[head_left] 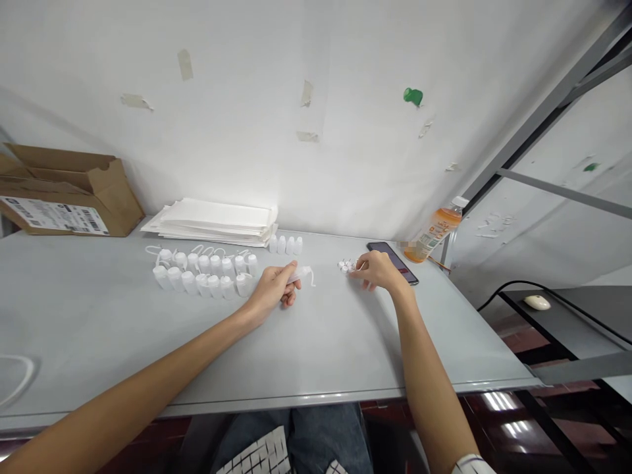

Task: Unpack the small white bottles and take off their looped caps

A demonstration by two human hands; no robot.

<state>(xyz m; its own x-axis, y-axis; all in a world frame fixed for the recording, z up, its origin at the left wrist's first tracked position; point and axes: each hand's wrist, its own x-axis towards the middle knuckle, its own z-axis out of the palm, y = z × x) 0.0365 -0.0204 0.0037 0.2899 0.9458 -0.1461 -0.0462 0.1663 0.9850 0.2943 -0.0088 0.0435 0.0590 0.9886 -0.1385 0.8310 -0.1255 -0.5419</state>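
Note:
My left hand [280, 286] is closed around a small translucent squeeze bottle [300, 274], held lying on its side above the table. A thin white tube or strap sticks out of its right end. My right hand [376, 270] reaches down to a little cluster of small white caps [346, 265], with its fingertips pinched at the cluster's edge. Whether a cap is between those fingers is hidden. To the left of my left hand, two rows of similar white bottles [202, 284] stand upright, several with thin white loops on top. A short row of bottles without loops [286, 245] stands behind.
A phone [395, 262] lies beyond my right hand, beside a tilted bottle of orange drink [434, 232]. Stacked white sheets [212, 222] and an open cardboard box [69, 191] stand against the wall. A white cable [20, 378] lies at the table's left. A mouse [536, 302] rests on another surface.

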